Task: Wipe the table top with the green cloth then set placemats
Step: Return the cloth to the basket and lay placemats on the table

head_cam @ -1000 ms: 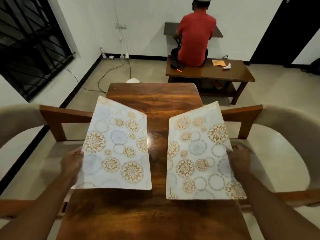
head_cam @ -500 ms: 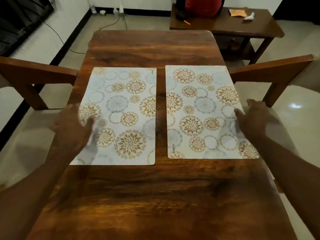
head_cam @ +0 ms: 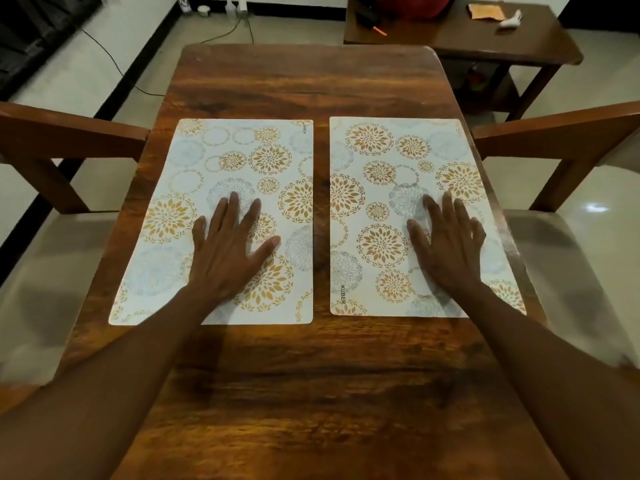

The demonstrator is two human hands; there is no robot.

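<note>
Left hand [head_cam: 230,249]: flat, fingers straight and spread, palm down on the left mat [head_cam: 221,216]; grasps nothing. A second ago it pinched this mat by its outer edge in the air; half a second ago it was at that edge with the mat just down. It now lies inward, near the mat's middle.

Right hand [head_cam: 446,242]: flat likewise, fingers straight, palm pressing the right mat [head_cam: 398,209]; grasps nothing. Same change: from edge grip aloft to open press on the pattern.

Left mat: under my left palm, flat on the counter [head_cam: 311,375], its far end beyond my fingertips, its near edge behind my wrist.

Right mat: under my right palm, flat, long side parallel to the left mat, a narrow strip of bare wood between the two, between my thumbs. Its outer edge runs close to the counter edge, beyond my little finger.

Green cloth: not in view.

Chairs [head_cam: 52,140]: one outward of each hand, arms level with the mats.

Judgement: both mats are laid and released; this press looks like smoothing or final squaring. Placemat step appears nearly complete for these two.
</note>
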